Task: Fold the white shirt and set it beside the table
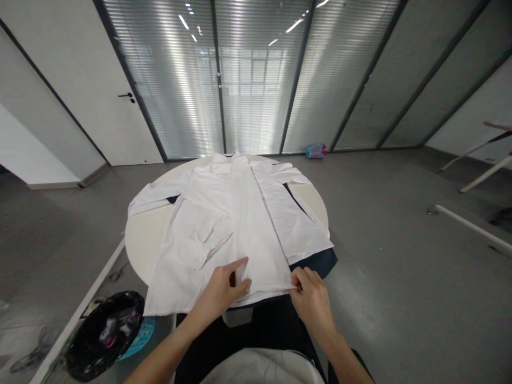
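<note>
A white shirt [208, 208] lies spread over a round table, collar at the far side and hem towards me. Its right front panel is folded in, leaving a long straight edge down the right of the middle. My left hand [226, 285] is on the fabric near the hem, thumb and forefinger apart. At the lower right corner of that panel, my right hand [310, 293] pinches the shirt's hem. Dark navy cloth [318, 262] shows from under the shirt on the right, beside my right hand.
The pale round tabletop [150, 242] shows at the left. Below it stands a blue basket [140, 338] with a black bin bag [92, 341]. A blue and pink object [316, 151] lies by the glass partition. White furniture legs [476, 229] are at the right.
</note>
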A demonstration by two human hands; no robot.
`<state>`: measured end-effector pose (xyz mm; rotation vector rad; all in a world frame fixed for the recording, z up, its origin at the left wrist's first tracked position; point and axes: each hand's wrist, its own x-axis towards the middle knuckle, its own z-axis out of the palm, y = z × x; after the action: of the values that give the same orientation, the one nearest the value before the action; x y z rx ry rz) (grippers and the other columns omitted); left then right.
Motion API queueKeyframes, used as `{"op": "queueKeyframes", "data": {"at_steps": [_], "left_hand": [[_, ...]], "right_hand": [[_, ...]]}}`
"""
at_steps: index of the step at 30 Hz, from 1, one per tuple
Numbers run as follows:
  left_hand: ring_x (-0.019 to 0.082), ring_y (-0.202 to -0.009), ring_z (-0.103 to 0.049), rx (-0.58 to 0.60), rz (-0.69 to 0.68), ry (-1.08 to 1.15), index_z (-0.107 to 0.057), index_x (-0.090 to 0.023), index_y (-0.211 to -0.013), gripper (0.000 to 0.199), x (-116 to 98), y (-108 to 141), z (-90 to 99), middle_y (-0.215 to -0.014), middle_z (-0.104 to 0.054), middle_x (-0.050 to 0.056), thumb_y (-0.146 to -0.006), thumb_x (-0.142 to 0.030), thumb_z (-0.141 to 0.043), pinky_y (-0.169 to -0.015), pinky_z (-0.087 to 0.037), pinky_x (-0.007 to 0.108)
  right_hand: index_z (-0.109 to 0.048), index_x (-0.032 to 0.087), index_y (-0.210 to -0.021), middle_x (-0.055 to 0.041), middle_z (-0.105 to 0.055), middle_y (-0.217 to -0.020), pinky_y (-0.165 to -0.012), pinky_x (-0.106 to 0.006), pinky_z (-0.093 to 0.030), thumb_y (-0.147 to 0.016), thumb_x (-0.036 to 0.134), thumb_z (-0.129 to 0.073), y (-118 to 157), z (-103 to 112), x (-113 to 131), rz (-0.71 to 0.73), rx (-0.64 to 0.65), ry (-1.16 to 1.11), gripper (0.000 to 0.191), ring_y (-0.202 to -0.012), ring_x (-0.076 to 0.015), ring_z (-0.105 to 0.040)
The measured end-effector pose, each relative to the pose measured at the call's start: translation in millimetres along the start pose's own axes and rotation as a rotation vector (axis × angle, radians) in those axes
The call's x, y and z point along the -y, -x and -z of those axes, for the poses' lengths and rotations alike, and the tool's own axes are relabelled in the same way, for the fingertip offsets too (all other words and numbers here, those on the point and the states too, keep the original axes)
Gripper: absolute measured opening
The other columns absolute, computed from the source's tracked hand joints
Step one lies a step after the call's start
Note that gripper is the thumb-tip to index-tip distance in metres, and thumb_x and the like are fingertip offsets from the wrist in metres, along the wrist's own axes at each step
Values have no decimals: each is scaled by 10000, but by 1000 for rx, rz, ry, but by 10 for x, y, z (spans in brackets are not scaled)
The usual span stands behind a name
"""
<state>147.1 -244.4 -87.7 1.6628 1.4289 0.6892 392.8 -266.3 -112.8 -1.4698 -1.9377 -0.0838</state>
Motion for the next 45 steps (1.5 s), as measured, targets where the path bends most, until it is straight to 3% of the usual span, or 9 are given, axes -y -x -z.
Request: {"op": "queueKeyframes", "data": {"at_steps": [9, 18, 24, 31, 36, 40, 45], "left_hand": [[98, -558, -392, 27, 20, -16, -612, -102, -1359, 594, 88, -11, -19, -604, -461, -56, -806, -317, -646, -524, -304, 217], [79, -489, -382, 67, 77, 200, -569, -82, -1392, 636, 122, -12, -23, -589, -433, -77, -798, -294, -650, -479, -294, 204], [99, -569, -403, -1, -19, 107, -659, -132, -1292, 522, 80, 55, 7, -614, -456, -60, -819, -351, -687, -549, -330, 216], [172, -824, -549, 18, -314, -123, -731, -213, -1158, 299, 39, 284, 127, -898, -608, 50, -876, -304, -692, -759, -460, 288], [194, -846, -530, -36, -418, -271, -731, -223, -1174, 266, 140, 308, 89, -840, -586, 55, -927, -250, -638, -750, -460, 308], [188, -829, -540, -43, -407, -252, -734, -214, -1168, 261, 169, 292, 69, -825, -587, 50, -933, -239, -625, -739, -472, 302], [180, -879, -573, 12, -439, -225, -630, -229, -1329, 406, 155, 340, 168, -939, -624, 61, -923, -209, -625, -825, -511, 330]], "right_hand": [[-384, 227, -689, 28, -421, -627, -620, -282, -305, -693, -16, -478, -14, 4, -25, 54, 7, -25, 260, -608, -162, -407], [-382, 233, -680, 28, -423, -612, -610, -284, -313, -724, 7, -489, -26, -12, -30, 62, -23, -13, 253, -582, -163, -405], [-440, 232, -735, 30, -442, -620, -603, -286, -329, -718, 32, -500, 9, -49, -64, 47, -32, -30, 209, -587, -169, -438], [-568, 211, -924, 35, -485, -632, -636, -300, -380, -749, 38, -491, 29, -67, -126, 75, -17, -133, 258, -587, -169, -464], [-593, 202, -887, 33, -466, -626, -632, -293, -367, -770, 55, -506, 7, -51, -144, 115, 22, -132, 208, -587, -163, -445], [-530, 215, -781, 33, -454, -617, -620, -288, -351, -753, 58, -508, 2, -34, -119, 84, 13, -125, 160, -584, -162, -430], [-430, 234, -693, 41, -452, -598, -596, -277, -347, -775, 93, -524, 4, -2, -77, 41, -26, -146, 189, -566, -155, -437]]}}
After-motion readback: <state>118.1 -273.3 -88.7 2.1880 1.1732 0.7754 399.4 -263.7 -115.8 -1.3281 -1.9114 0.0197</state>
